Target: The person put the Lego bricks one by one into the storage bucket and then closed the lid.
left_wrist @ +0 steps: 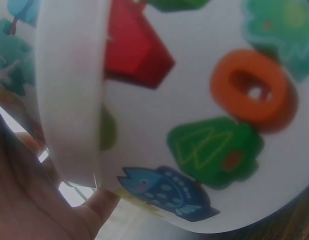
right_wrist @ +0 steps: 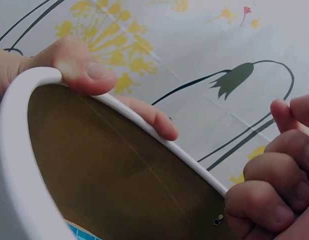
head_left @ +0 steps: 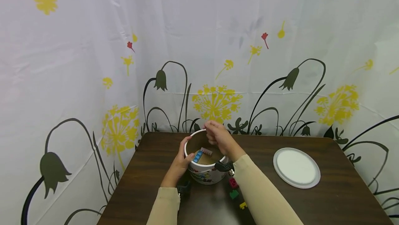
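A round white tub [head_left: 207, 178] with printed pictures on its wall and a brown inside stands on the table. My left hand [head_left: 182, 159] grips its left rim; the right wrist view shows that hand's thumb [right_wrist: 97, 75] over the edge. Over the tub's back right rim is my right hand [head_left: 219, 136], fingers curled. Nothing shows between those fingers in the right wrist view. Inside the tub lie a blue toy brick strip [head_left: 197, 156] and a pale pinkish one [head_left: 206, 151]. The left wrist view is filled by the printed wall and white rim band [left_wrist: 69, 100].
Right of the tub, a red brick [head_left: 233, 182], a green brick [head_left: 234, 194] and a yellow brick [head_left: 243, 205] lie near my right forearm. A round white lid [head_left: 296, 168] rests at the right on the dark wooden table [head_left: 339, 197]. A flowered curtain [head_left: 218, 45] hangs behind.
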`<state>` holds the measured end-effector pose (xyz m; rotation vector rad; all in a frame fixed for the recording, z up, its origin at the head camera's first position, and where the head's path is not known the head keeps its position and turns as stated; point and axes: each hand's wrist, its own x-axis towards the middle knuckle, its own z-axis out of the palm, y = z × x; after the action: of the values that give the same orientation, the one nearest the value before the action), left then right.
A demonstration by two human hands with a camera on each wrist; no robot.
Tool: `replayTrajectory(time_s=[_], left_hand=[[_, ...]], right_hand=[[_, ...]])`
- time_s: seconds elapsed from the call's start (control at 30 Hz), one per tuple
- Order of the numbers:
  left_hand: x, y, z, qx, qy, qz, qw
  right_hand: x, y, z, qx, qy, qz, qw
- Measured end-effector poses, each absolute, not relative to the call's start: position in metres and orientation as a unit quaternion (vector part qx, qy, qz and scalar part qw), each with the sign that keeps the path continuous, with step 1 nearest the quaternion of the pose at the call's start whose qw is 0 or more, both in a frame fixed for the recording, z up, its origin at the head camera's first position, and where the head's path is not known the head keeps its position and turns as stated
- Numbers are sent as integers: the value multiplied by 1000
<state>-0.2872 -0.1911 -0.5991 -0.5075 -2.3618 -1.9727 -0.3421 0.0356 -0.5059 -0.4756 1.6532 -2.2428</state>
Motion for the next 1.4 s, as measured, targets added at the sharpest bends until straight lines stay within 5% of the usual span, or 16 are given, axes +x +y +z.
replayTrajectory(time_s=[0.43, 0.77, 1.4], left_hand=[[-286, -192, -600, -167, -760, -628, 13], [-288, -190, -599, -161, -758, -632, 10], [-287, -191, -601, -158, -765, -624, 13]], right_hand=[[-337, 41, -509, -204, 528, -814, 128], [-325, 59, -514, -308, 404, -854, -114], [-256, 150, -525, -240, 579, -777, -61]])
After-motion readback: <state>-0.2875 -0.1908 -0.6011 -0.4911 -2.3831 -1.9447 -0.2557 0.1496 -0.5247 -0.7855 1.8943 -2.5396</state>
